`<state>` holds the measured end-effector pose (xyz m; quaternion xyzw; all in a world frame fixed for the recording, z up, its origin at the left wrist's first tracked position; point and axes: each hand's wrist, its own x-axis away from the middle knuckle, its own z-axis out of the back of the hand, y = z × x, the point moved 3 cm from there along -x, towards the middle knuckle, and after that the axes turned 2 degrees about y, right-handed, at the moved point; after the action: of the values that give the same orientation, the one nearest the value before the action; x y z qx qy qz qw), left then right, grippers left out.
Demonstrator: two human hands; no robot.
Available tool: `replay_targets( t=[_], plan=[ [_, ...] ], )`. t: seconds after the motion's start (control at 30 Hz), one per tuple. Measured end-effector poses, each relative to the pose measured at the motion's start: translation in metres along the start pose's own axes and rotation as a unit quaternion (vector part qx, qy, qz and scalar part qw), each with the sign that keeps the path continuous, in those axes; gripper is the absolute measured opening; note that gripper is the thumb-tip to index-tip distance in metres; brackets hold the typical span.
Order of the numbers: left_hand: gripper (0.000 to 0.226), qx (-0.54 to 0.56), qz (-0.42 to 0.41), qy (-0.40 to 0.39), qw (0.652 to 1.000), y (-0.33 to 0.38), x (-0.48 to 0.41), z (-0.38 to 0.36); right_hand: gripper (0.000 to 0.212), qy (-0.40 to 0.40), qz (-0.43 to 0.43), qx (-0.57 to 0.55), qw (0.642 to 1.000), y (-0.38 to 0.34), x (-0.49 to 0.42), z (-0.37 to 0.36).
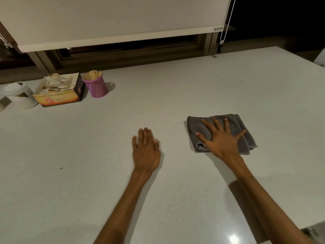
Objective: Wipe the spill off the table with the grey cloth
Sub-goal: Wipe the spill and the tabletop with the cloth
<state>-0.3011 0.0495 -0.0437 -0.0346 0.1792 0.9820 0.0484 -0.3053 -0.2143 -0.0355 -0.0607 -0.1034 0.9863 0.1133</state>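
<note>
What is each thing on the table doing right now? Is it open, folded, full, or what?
grey cloth: folded, lying flat, pressed under the right hand.
right hand: fingers spread, palm down on the cloth.
left hand: flat on the bare table, fingers together, holding nothing.
purple cup: upright, holding wooden sticks.
cardboard box: open on top, filled with clutter.
roller blind: pulled most of the way down.
table: no spill that I can make out.

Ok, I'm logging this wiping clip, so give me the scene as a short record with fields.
surface: pale speckled table
cloth: folded grey cloth, flat on the table
right hand: right hand spread flat on the cloth, fingers apart
left hand: left hand flat on bare table, left of the cloth
spill: none clearly visible
far left: purple cup of wooden sticks beside a cardboard box
</note>
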Motion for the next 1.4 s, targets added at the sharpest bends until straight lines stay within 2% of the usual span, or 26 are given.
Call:
replay_targets(
  t=[0.17,0.23,0.37,0.47,0.57,0.67,0.83,1.03,1.1,1.2,1.3,1.4],
  plan=[
    [0.056,-0.024,0.016,0.01,1.0,0.001,-0.014,-0.005,0.08,-0.04,0.045,0.005,0.998,-0.038,-0.042,-0.005],
    [0.056,-0.014,0.002,0.008,1.0,0.039,-0.036,-0.019,0.082,-0.025,0.043,0.024,0.998,-0.014,-0.048,0.002],
    [0.063,-0.019,-0.017,0.004,1.0,0.034,-0.034,-0.013,0.079,-0.021,0.112,0.019,0.993,-0.021,0.014,0.004],
    [0.065,-0.023,-0.048,-0.001,0.999,0.03,-0.02,-0.018,0.077,-0.023,0.077,0.017,0.997,0.0,0.043,0.004],
    [0.072,-0.018,-0.058,0.002,0.998,0.025,-0.015,-0.02,0.077,-0.013,0.03,-0.003,0.999,0.029,0.014,0.01],
    [0.065,-0.026,-0.049,0.008,0.998,0.022,-0.007,-0.019,0.075,-0.017,0.027,-0.024,0.999,0.035,-0.027,0.01],
    [0.063,-0.016,-0.042,-0.003,0.999,0.024,-0.012,-0.015,0.077,-0.044,0.066,0.016,0.997,-0.012,-0.051,-0.004],
    [0.054,-0.003,-0.042,-0.019,0.999,0.027,-0.021,-0.013,0.075,-0.047,0.1,0.028,0.993,-0.049,-0.019,-0.012],
    [0.059,-0.008,-0.037,-0.016,0.999,0.021,-0.014,-0.01,0.074,-0.048,0.134,0.02,0.99,-0.054,0.008,-0.011],
    [0.055,-0.014,-0.018,-0.023,0.999,0.003,0.002,-0.003,0.068,-0.045,0.199,0.018,0.979,-0.052,0.055,-0.009],
    [0.062,-0.024,-0.005,-0.018,1.0,-0.018,0.022,0.005,0.064,-0.05,0.239,0.017,0.97,-0.047,0.078,-0.009],
    [0.067,-0.041,0.002,-0.005,0.999,-0.031,0.028,0.01,0.064,-0.041,0.232,0.001,0.972,-0.062,0.068,-0.01]
  ],
)
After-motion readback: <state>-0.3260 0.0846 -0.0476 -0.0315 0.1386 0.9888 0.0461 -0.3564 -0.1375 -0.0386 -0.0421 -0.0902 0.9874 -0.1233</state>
